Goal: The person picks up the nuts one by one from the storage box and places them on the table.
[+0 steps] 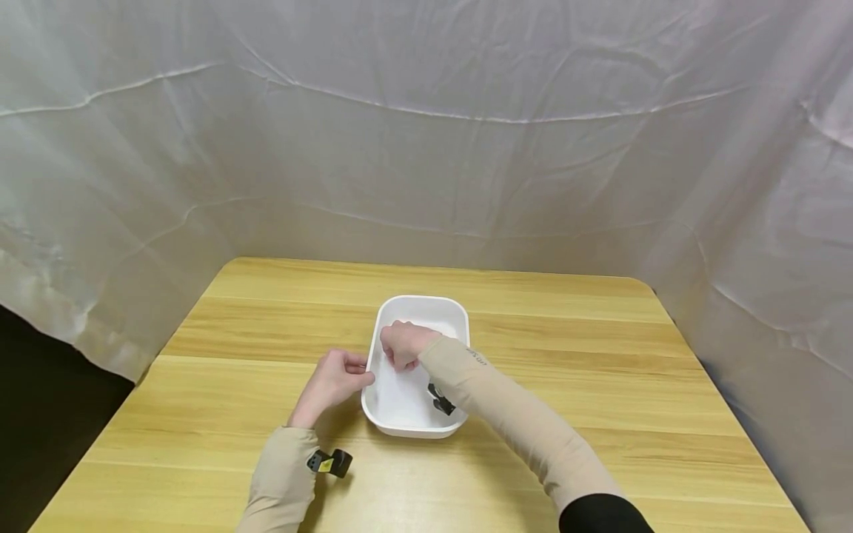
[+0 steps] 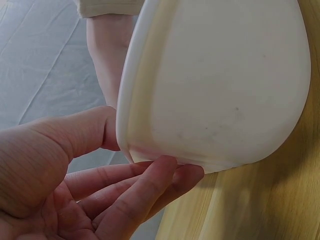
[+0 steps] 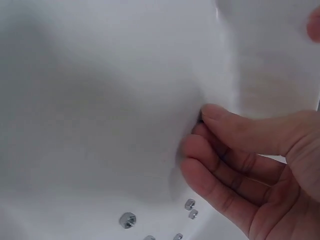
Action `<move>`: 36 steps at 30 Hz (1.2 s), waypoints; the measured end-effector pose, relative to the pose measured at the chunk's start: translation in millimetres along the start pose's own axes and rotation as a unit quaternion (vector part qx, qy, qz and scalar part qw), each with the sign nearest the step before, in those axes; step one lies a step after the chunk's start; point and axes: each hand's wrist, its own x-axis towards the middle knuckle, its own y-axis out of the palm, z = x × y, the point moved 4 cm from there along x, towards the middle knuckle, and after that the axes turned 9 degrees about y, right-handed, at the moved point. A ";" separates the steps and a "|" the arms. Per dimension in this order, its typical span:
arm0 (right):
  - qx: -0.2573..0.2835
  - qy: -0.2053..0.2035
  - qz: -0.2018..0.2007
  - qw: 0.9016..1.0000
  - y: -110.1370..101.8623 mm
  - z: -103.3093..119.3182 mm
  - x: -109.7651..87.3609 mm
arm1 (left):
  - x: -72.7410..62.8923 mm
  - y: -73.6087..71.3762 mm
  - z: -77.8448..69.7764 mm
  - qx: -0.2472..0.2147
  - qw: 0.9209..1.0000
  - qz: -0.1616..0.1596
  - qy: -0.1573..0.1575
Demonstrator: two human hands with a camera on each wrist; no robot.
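- Pinches the left rim of the white bin [image 1: 405,400] with the left hand [image 1: 333,381] — thumb over the edge, fingers against the outer wall.
- Reaches down inside the same bin with the right hand [image 1: 406,344], fingers curled, thumb and index fingertips close together at a small dark patch. Cannot tell whether gripping something there or just closing over shadow.
- Shows small metal nuts [image 3: 128,220] on the bin's white inside, near the right hand's fingers in the right wrist view — one larger and apart, two side by side, two more at the picture's lower edge.
- Keeps the bin upright on the wooden table [image 1: 566,355], near the middle, long sides running away from the body.
- Wears beige sleeves [image 1: 513,414] on both forearms, with a black wrist camera [image 1: 341,463] at the left wrist.
- Hangs pale, creased sheeting [image 1: 466,163] behind and beside the table.
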 end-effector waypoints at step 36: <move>0.088 -0.051 0.008 0.995 -15.8 -10.1 -16.8 | -0.4 -1.6 0.8 0.001 1.000 -0.004 -0.004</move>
